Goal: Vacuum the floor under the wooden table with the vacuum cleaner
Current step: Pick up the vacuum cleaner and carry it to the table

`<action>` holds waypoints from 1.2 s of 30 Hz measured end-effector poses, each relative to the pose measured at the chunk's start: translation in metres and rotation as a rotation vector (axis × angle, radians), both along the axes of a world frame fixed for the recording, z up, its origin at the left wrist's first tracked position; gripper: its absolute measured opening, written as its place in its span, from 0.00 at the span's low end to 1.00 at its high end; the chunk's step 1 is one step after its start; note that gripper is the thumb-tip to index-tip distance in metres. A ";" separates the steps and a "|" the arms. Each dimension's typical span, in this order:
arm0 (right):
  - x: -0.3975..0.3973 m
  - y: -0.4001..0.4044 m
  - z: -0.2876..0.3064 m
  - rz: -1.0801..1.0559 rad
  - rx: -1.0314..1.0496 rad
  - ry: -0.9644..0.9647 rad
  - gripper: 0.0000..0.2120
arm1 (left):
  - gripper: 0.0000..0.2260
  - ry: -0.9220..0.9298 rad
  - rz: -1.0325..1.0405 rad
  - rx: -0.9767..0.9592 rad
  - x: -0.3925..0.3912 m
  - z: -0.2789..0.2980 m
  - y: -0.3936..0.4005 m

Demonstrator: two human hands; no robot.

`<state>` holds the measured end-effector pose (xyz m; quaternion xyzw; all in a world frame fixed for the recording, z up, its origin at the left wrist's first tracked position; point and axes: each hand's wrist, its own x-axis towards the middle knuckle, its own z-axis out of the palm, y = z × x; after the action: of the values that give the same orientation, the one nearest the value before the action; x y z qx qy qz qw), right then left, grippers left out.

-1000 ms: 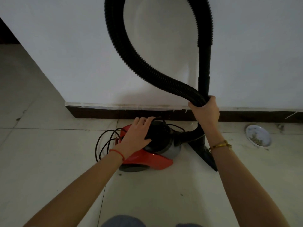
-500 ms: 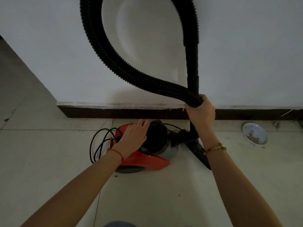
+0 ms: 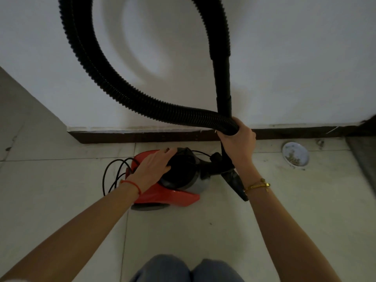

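A small red and black vacuum cleaner (image 3: pixel 173 195) sits on the tiled floor against the wall's dark skirting. My left hand (image 3: pixel 151 168) rests on its black top with the fingers spread flat. My right hand (image 3: pixel 239 141) grips the black ribbed hose (image 3: pixel 114 86) together with the rigid wand (image 3: pixel 222 78) where the two cross, just above the cleaner. The hose loops high up out of view. The wand's black nozzle (image 3: pixel 237 184) points down to the floor right of the cleaner. No wooden table is in view.
The black power cord (image 3: pixel 113 176) lies coiled on the floor left of the cleaner. A small white dish (image 3: pixel 295 153) with crumbs sits near the skirting at the right. A white wall (image 3: pixel 305 58) stands directly ahead. My knees (image 3: pixel 183 269) show at the bottom edge.
The view has dipped, so my knees now show at the bottom. Both hands keep their places on the cleaner's top and on the hose.
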<state>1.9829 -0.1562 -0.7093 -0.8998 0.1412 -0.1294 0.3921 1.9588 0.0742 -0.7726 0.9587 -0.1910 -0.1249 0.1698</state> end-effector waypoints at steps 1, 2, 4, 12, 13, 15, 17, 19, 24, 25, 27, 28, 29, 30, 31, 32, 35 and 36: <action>-0.005 0.000 0.017 0.001 0.011 0.011 0.21 | 0.25 0.002 0.001 0.002 -0.006 0.019 0.000; -0.011 0.000 0.036 0.003 0.022 0.021 0.21 | 0.24 0.007 0.006 -0.001 -0.013 0.040 0.002; -0.022 0.002 0.079 0.005 0.040 0.042 0.21 | 0.24 0.020 0.020 -0.007 -0.027 0.084 0.005; -0.071 0.012 0.281 0.019 0.074 0.074 0.19 | 0.23 0.060 0.084 0.006 -0.085 0.286 0.015; -0.078 0.012 0.308 0.023 0.077 0.077 0.19 | 0.23 0.064 0.090 0.006 -0.094 0.314 0.016; -0.091 0.012 0.361 0.034 0.094 0.080 0.19 | 0.23 0.077 0.104 -0.001 -0.111 0.368 0.017; -0.106 0.011 0.411 0.036 0.107 0.081 0.18 | 0.22 0.094 0.115 -0.018 -0.127 0.420 0.017; -0.120 0.009 0.458 0.037 0.104 0.071 0.17 | 0.22 0.096 0.118 -0.035 -0.141 0.464 0.018; -0.152 0.001 0.538 0.011 0.083 0.044 0.16 | 0.22 0.088 0.127 -0.051 -0.172 0.540 0.016; -0.158 0.000 0.549 0.003 0.077 0.040 0.16 | 0.22 0.086 0.122 -0.049 -0.177 0.551 0.015; -0.170 -0.004 0.567 -0.013 0.058 0.032 0.16 | 0.21 0.071 0.102 -0.045 -0.184 0.567 0.011; -0.176 -0.005 0.574 -0.024 0.043 0.029 0.16 | 0.21 0.070 0.087 -0.044 -0.187 0.573 0.010; -0.182 -0.007 0.581 -0.033 0.028 0.021 0.16 | 0.20 0.068 0.072 -0.048 -0.190 0.578 0.008; -0.188 -0.009 0.585 -0.040 0.018 0.013 0.16 | 0.20 0.071 0.062 -0.052 -0.194 0.583 0.006; -0.194 -0.011 0.589 -0.046 0.016 0.005 0.17 | 0.20 0.072 0.050 -0.056 -0.197 0.588 0.003; -0.199 -0.013 0.591 -0.051 0.021 0.001 0.17 | 0.20 0.067 0.041 -0.058 -0.200 0.592 0.001; -0.212 -0.021 0.593 -0.082 0.040 -0.002 0.17 | 0.21 0.051 0.020 -0.064 -0.206 0.599 -0.008; -0.216 -0.024 0.593 -0.093 0.040 -0.006 0.17 | 0.22 0.050 0.009 -0.061 -0.206 0.600 -0.011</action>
<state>1.7669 -0.1799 -0.1164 -0.8838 0.1841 -0.1474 0.4042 1.7524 0.0635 -0.1726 0.9504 -0.1862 -0.1422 0.2044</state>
